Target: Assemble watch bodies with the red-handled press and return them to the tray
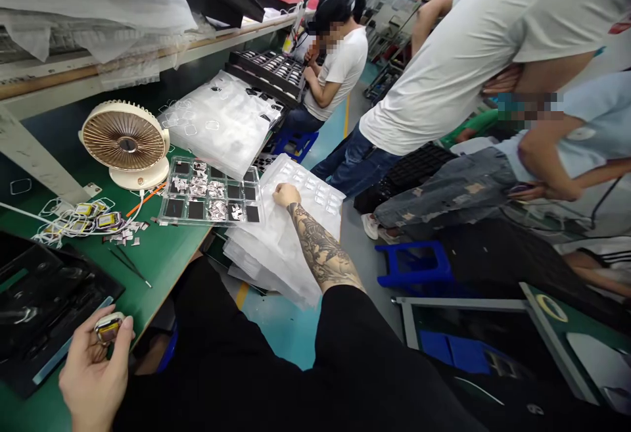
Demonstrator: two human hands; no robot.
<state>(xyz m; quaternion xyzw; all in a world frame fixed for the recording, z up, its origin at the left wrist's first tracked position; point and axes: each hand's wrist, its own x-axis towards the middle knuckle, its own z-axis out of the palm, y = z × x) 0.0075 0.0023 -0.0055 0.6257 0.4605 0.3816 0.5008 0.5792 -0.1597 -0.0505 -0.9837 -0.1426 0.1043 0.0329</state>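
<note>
Plastic trays [290, 235] overhang green bench [162, 254]; crowded workshop.

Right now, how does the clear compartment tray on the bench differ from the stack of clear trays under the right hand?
The compartment tray lies flat on the green bench with small metal parts in some cells; the stack of clear trays overhangs the bench edge, tilted, its cells apparently empty. The right hand touches only the stack. Both are clear plastic.

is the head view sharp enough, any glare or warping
Head view: evenly lit and mostly sharp; straight edges bow toward the borders, wide-lens warp; soft glare on the plastic sheets under the right hand; the part in the left hand is small, detail unclear.
</note>
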